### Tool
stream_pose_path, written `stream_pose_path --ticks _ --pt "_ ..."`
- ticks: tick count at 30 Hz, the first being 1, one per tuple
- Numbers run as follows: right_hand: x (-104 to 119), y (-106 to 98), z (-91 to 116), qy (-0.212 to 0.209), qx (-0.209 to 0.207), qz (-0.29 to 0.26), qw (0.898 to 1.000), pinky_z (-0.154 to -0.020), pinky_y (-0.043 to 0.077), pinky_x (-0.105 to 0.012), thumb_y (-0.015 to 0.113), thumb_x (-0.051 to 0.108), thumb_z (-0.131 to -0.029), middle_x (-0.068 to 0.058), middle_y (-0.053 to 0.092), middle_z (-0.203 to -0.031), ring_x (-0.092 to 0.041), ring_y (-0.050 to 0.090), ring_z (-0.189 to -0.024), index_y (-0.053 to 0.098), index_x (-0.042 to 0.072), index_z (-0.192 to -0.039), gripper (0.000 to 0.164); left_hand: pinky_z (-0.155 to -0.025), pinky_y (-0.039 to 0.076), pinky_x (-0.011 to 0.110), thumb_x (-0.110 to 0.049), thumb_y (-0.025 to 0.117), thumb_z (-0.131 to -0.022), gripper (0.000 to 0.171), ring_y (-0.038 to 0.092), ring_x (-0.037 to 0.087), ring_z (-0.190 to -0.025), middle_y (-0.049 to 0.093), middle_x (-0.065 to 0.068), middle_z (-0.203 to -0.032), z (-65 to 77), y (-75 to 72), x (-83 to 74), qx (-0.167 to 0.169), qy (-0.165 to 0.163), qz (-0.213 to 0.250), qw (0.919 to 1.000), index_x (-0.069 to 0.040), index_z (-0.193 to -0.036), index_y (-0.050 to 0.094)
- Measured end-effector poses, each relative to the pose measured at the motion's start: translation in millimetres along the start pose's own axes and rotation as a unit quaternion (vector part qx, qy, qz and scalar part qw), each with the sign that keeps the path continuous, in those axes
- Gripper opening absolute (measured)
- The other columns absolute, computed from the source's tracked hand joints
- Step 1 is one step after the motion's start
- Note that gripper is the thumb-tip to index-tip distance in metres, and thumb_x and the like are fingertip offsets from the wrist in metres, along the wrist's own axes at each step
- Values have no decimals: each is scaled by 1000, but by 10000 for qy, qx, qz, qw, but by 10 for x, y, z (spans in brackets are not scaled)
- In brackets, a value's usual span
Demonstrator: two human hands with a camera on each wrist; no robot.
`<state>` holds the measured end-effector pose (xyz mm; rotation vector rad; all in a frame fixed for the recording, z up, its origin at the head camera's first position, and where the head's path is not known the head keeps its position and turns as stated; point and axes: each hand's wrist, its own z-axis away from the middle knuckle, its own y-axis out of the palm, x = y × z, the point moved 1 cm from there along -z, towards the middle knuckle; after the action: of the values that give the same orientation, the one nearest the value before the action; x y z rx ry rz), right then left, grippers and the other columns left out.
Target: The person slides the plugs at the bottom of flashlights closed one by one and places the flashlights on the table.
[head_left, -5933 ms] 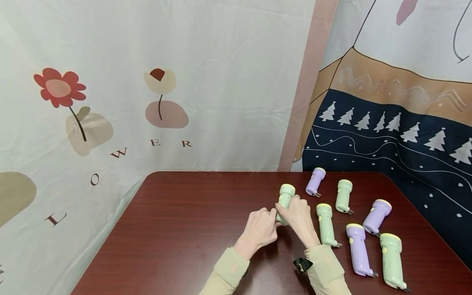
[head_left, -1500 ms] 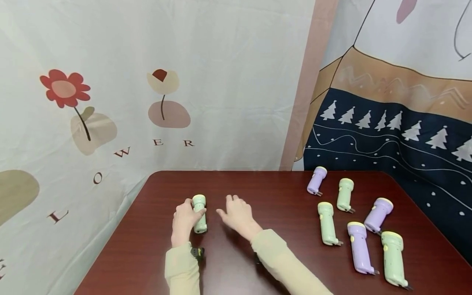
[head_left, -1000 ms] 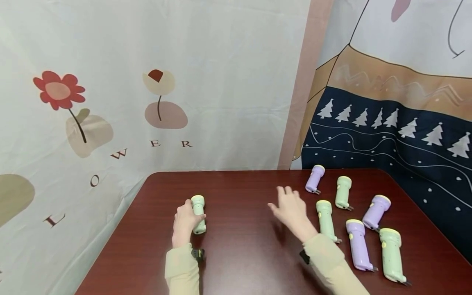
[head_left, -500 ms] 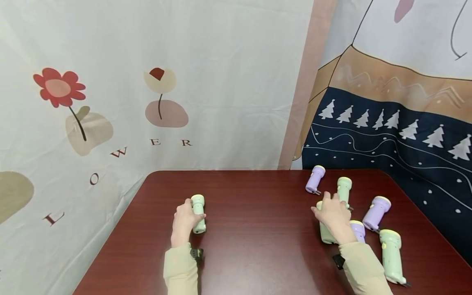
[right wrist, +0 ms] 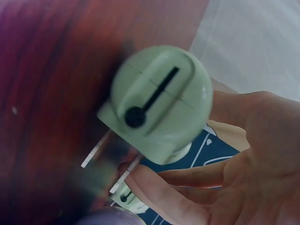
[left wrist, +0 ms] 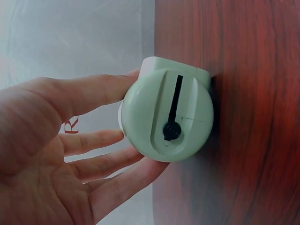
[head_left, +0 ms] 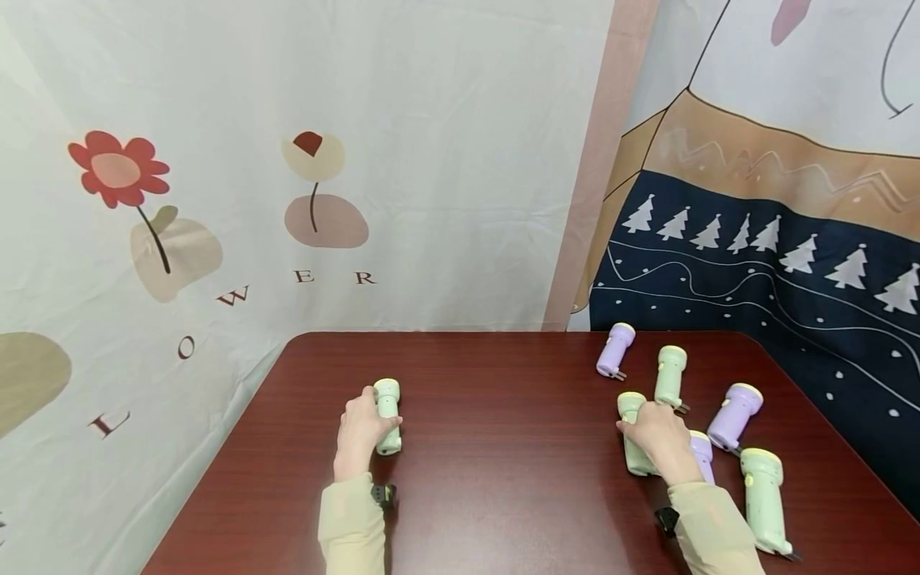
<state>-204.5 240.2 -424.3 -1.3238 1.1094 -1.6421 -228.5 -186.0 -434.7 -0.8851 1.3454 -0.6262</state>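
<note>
My left hand holds a pale green plug-in flashlight on the left of the table, thumb on one side and fingers on the other. Its round tail end faces the left wrist camera, with a black slot and no prongs out. Over on the right, my right hand grips another green flashlight, thumb at its left side, fingers round its right. The right wrist view shows that flashlight's tail, two metal prongs sticking out. The hand covers part of its body.
Beside the right hand lie a green flashlight and a purple flashlight. Another purple flashlight is partly hidden by the right wrist. A purple one lies far back; a large green one lies near the table's right side.
My right hand has left the green flashlight on the left, crossed to the right, and closed round another green one. The left hand has stayed on its flashlight over the last second and a half.
</note>
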Motion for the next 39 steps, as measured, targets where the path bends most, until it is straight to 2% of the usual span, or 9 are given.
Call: stream_pose_path --ticks 11,15,27,34,39 --pt "-17 51 -11 48 31 -108 9999 -58 46 -44 64 32 -84 -21 56 -76 -36 57 -69 58 -2 -73 36 -75 49 54 -21 75 -76 58 61 46 -88 59 27 -104 15 19 -18 -232 178 -313 9991 6 -121 49" --pt "-23 43 -23 83 37 -159 9998 -59 46 -44 65 32 -83 -22 57 -76 -37 58 -69 59 -3 -75 36 -72 49 55 -21 74 -77 59 60 47 -85 58 26 -104 24 29 -41 -315 227 -405 9984 6 -123 49" --pt "-68 71 -34 232 1 -457 9987 -55 44 -40 65 33 -83 -21 56 -75 -35 55 -67 58 -6 -83 40 -70 50 55 -17 73 -78 53 60 47 -82 57 26 -98 71 46 -70 -583 383 -278 9972 9 -118 51" --pt "-53 70 -63 103 -349 -613 9975 -52 42 -39 64 34 -83 -19 53 -71 -32 53 -62 57 -8 -84 42 -72 51 57 -17 71 -80 48 58 48 -95 57 28 -109 69 38 -111 -919 516 -445 9934 9 -116 54" --pt "-25 61 -89 29 -526 -711 9961 -50 41 -38 62 35 -85 -20 53 -71 -32 54 -62 55 -11 -90 47 -76 51 57 -17 68 -83 50 57 47 -104 57 27 -119 45 70 -167 -1055 774 -364 9907 6 -124 51"
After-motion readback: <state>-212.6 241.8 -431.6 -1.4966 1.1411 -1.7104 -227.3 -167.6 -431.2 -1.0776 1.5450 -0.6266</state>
